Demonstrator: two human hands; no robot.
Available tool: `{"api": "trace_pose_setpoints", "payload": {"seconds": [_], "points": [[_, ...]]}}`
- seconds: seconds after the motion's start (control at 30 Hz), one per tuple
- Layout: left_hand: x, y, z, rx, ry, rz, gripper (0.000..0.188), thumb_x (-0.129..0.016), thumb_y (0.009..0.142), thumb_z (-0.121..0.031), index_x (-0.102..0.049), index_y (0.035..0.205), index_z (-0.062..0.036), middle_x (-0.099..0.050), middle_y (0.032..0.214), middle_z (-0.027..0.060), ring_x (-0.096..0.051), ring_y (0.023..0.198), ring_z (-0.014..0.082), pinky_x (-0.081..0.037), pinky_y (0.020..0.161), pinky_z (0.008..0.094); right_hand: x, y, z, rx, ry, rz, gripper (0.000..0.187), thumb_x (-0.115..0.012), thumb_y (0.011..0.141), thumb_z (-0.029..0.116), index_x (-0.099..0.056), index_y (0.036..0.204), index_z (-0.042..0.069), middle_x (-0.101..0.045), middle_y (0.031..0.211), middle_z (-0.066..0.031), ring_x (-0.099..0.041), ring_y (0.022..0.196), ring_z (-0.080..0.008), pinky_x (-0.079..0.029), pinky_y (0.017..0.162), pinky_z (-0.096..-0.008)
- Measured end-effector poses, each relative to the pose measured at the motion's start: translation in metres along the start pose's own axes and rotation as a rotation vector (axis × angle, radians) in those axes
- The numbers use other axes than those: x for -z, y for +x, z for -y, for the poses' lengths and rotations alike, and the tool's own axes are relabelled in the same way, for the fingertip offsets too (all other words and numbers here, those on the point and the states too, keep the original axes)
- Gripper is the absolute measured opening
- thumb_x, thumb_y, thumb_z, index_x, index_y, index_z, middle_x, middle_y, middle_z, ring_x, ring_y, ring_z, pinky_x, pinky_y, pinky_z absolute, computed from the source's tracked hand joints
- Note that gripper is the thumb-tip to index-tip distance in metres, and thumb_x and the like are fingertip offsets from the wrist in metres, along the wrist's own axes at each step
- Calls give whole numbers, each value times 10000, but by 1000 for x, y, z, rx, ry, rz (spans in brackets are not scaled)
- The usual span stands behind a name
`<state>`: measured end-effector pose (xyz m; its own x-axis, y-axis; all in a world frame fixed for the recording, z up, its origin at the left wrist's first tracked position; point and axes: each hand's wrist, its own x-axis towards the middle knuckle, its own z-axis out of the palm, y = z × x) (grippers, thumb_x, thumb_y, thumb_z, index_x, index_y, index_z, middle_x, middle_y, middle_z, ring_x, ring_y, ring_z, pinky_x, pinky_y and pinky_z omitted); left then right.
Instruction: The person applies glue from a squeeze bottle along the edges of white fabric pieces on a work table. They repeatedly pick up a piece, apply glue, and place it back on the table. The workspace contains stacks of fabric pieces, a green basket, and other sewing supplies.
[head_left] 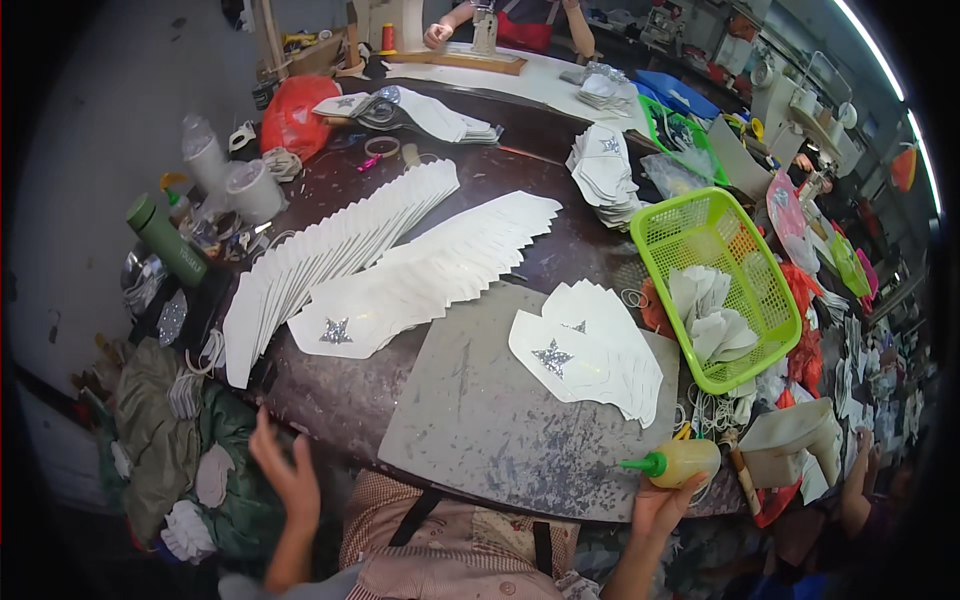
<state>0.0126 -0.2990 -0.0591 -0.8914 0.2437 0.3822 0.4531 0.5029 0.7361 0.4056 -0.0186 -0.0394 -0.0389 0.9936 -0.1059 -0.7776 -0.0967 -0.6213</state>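
My right hand (656,510) grips a squeeze bottle (692,460) of yellowish liquid, its green nozzle pointing left over the table's near edge. Off the left side of that edge, my left hand (285,472) is open with its fingers apart and holds nothing. In front of me a grey board (470,420) lies on the dark table, with a small fanned stack of white cut pieces (600,360) bearing glittery silver stars on its right part. Farther left, a long overlapping row of white star pieces (420,270) lies beside another row of narrow white pieces (330,250).
At right stands a green plastic basket (655,285) with white pieces inside. More stacked white pieces (605,175) lie behind it. A green flask (165,240), white thread cones (255,192) and a red bag (297,115) line the left side. Another person works across the table.
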Motion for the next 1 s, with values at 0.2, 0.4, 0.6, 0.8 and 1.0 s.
{"api": "trace_pose_setpoints", "payload": {"seconds": [0.2,0.4,0.6,0.8,1.0], "points": [[8,-15,42,1175,-1260,439,1128,-528,763,-835,-45,1584,-230,-258,1488,177,-300,1375,290,-189,1138,498,-1,2,0,-36,16,-8,596,-598,944,457,-445,1393,96,-556,1334,-104,-592,1153,-271,-547,953,-448],[16,-15,-34,1194,-1100,538,897,-442,889,-748,-226,1547,-178,-432,1362,181,-437,1248,294,-330,1061,458,-3,-3,-2,-27,70,-44,620,-610,935,456,-432,1402,89,-551,1331,-116,-593,1149,-271,-551,945,-450],[44,6,-94,270,-519,1060,422,-557,976,-350,-618,1280,-64,-636,1205,137,-586,1129,253,-455,968,373,-3,-1,0,-40,124,8,641,-624,921,467,-428,1406,97,-553,1326,-97,-585,1157,-259,-545,950,-447],[-110,51,-245,-878,-421,1061,417,-645,921,-210,-573,1295,-40,-582,1307,166,-537,1208,334,-407,1034,415,1,1,1,-52,172,-8,600,-616,925,468,-462,1382,111,-570,1314,-78,-589,1153,-236,-535,966,-407],[-256,16,-253,-1174,-203,665,613,-707,807,-424,-565,1200,25,-584,1229,183,-541,1158,329,-406,1007,432,-5,-1,2,-68,182,58,589,-598,937,472,-460,1375,103,-576,1303,-89,-596,1147,-261,-561,919,-443]]}}
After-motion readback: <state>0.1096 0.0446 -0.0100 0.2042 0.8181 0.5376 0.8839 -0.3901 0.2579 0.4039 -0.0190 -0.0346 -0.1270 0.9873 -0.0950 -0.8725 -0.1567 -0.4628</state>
